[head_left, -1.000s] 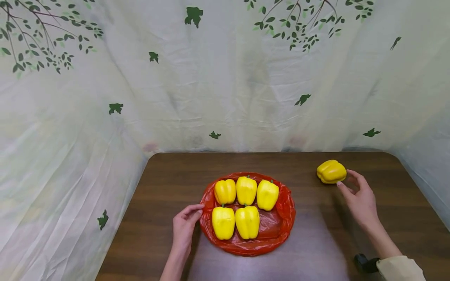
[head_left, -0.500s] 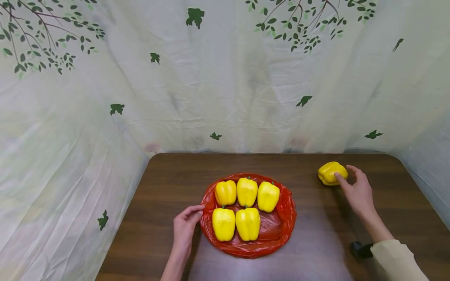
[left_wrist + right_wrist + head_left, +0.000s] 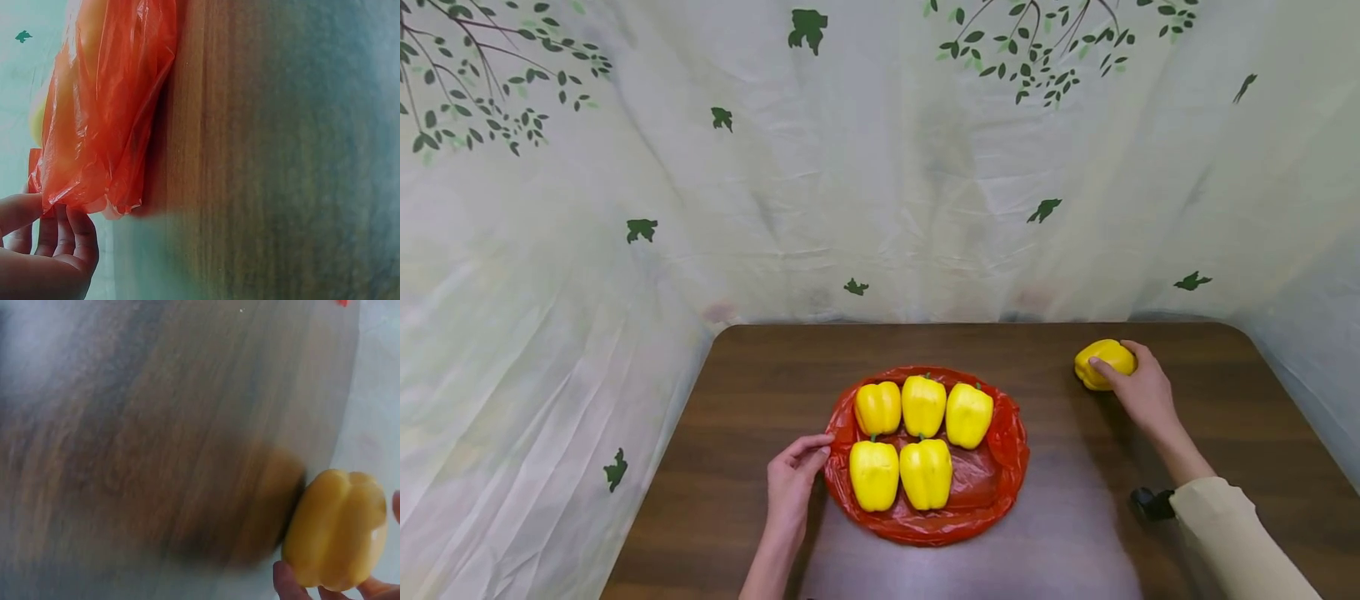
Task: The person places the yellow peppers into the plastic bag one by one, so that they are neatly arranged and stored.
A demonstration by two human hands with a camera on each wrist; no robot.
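Observation:
A red plastic bag (image 3: 973, 483) lies opened into a round shape with its edge rolled, and several yellow bell peppers (image 3: 874, 477) stand inside it in two rows. My left hand (image 3: 793, 475) pinches the bag's left edge between thumb and fingers; the left wrist view shows the thin red plastic (image 3: 119, 94) at the fingertips. At the far right of the table, one more yellow bell pepper (image 3: 1102, 364) lies on its side. My right hand (image 3: 1142, 387) grips it, thumb on the near side and fingers around the right end. In the right wrist view the pepper (image 3: 337, 531) sits among the fingertips.
The brown wooden table (image 3: 760, 383) has rounded far corners. Behind it hangs a pale curtain (image 3: 880, 192) with printed leaves and branches, which also runs down the left side. A black band (image 3: 1152, 503) is on the right wrist by the sleeve.
My right hand has moved left and away from me onto the lone pepper, its fingers closing from beside it to around it. The left hand keeps its place on the bag edge.

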